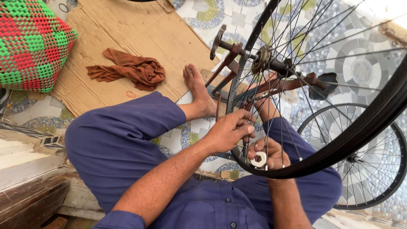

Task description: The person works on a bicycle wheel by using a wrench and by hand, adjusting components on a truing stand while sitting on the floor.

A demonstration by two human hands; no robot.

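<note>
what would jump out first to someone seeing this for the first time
The big black bicycle wheel on a truing stand fills the right side, with the left hand and right hand at its rim near the bottom; the right one holds a round spoke tool. At the top left, a red-and-green woven bag sits beside cardboard carrying a brown rag.

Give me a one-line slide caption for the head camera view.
Seated person's left hand grips spokes while right hand holds a round spoke tool at the black bicycle wheel rim.
</note>
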